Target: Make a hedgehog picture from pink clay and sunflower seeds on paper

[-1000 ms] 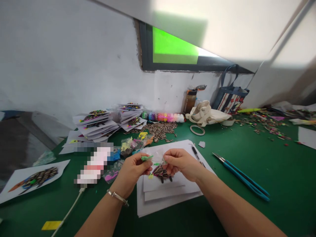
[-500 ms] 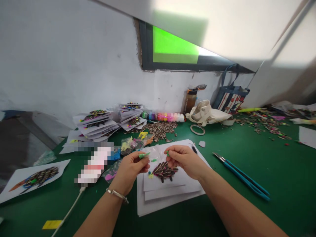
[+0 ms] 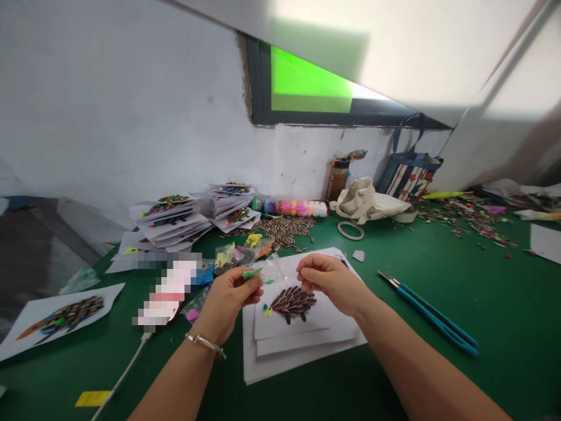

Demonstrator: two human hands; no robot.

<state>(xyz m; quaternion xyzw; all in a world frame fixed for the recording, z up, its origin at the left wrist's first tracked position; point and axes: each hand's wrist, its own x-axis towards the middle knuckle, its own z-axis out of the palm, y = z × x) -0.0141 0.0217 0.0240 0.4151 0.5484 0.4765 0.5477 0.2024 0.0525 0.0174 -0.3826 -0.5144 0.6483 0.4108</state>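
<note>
My left hand (image 3: 232,298) is closed, pinching a lump of green modelling clay (image 3: 252,273) between thumb and fingertips. A clear plastic bag (image 3: 274,269) with a green bit in it shows just right of those fingers, above the paper. My right hand (image 3: 331,282) is in a pinch over the sheets' right side; what it holds, if anything, is hidden. Below and between the hands lies a picture made of sunflower seeds (image 3: 294,304), with yellow and blue clay at its left end. It rests on stacked white sheets (image 3: 302,345).
Blue-handled tweezers (image 3: 432,316) lie to the right, a tape roll (image 3: 350,230) behind. Bags of coloured clay (image 3: 225,257), a seed heap (image 3: 287,231) and stacked seed pictures (image 3: 175,216) stand at the back left. A blurred-out device with a cable (image 3: 123,374) is at left.
The green bit at my right fingertips no longer shows. My right hand has shifted slightly; the left hand has moved a little left with the green clay.
</note>
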